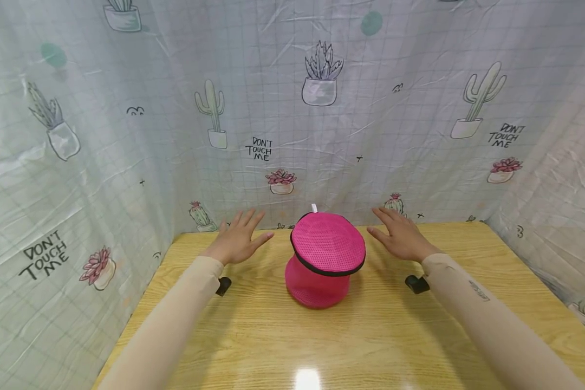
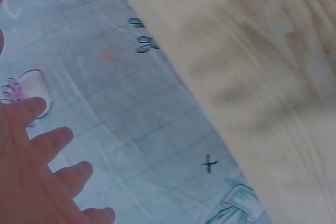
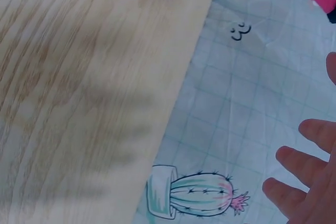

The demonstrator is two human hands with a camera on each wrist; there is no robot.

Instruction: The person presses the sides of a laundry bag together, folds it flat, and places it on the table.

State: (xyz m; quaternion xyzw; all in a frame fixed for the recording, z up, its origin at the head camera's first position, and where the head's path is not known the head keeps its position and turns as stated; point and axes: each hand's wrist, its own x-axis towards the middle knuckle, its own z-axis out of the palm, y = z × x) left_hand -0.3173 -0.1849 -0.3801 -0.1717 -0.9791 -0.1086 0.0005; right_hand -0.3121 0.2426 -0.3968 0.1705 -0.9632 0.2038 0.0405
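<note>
A bright pink mesh bag (image 1: 327,242) with black trim round its top disc stands on the wooden table, its waist narrower than its two ends. The top tilts toward the viewer, and a small white tag (image 1: 314,208) sticks up at its back edge. To the left of it my left hand (image 1: 236,238) hovers with fingers spread, apart from the bag. On the other side my right hand (image 1: 398,235) is likewise raised over the table, fingers extended and holding nothing. Corners of pink show at the top of both wrist views.
The light wooden table (image 1: 253,336) runs back to a patterned curtain (image 1: 283,124) with cactus drawings, which also hangs along both sides. A black wrist device (image 1: 223,285) sits under the left wrist and another black device (image 1: 416,284) under the right.
</note>
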